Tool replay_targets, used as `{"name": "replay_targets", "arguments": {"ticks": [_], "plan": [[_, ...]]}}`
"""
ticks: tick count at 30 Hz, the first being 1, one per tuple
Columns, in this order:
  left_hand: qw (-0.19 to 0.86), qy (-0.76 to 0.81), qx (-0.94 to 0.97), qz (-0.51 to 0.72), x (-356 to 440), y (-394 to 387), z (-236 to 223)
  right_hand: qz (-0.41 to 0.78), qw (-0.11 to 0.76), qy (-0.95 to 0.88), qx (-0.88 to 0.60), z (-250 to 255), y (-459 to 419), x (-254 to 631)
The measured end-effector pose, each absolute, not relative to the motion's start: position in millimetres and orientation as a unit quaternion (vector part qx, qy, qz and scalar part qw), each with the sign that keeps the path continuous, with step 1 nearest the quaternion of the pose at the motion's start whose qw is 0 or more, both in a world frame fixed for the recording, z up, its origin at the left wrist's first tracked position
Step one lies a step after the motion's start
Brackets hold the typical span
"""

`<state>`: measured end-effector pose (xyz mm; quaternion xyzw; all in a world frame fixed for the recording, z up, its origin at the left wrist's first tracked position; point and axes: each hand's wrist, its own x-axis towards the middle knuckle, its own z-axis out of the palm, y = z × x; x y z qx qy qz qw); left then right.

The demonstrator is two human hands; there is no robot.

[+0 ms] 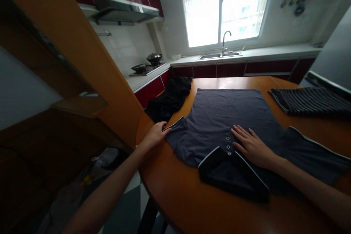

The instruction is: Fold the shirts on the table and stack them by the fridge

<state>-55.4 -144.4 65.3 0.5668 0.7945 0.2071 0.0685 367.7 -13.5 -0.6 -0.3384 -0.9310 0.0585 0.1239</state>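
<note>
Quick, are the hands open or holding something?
Left hand: closed, pinching the edge of a sleeve.
Right hand: open, flat on the gray shirt.

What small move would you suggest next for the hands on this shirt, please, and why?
Perhaps slide the right hand toward the sleeve held by the left hand, smoothing the cloth: the right hand lies flat on the grey shirt, and creases show near that sleeve.

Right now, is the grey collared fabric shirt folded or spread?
Spread: the grey collared shirt lies flat on the brown wooden table, sleeves extending sideways.
</note>
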Motion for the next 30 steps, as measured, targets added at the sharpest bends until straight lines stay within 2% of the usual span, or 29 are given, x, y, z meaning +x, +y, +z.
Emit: {"name": "replay_targets", "arguments": {"ticks": [4,9,12,15,18,22,24,30], "plan": [[0.162,0.796,0.55,0.193,-54,-138,62,0.052,0.13,-0.932,-0.335,-4,-12,369],[0.19,0.789,0.544,0.216,-70,-143,83,0.051,0.129,-0.932,-0.335,-7,-10,370],[0.157,0.795,0.546,0.213,-77,-146,84,0.054,0.138,-0.932,-0.332,-10,-9,370],[0.048,0.787,0.567,0.239,-63,-154,79,0.059,0.14,-0.931,-0.333,-10,-8,371],[-0.003,0.695,0.669,0.264,-34,-173,80,0.073,0.159,-0.926,-0.334,-1,-12,372],[0.098,0.533,0.826,0.158,0,-199,85,0.106,0.225,-0.932,-0.264,26,-39,366],[0.088,0.5,0.852,0.13,7,-204,82,0.133,0.233,-0.942,-0.2,40,-61,357],[0.015,0.5,0.85,0.164,-10,-204,71,0.227,0.108,-0.967,-0.038,52,-105,329]]}}
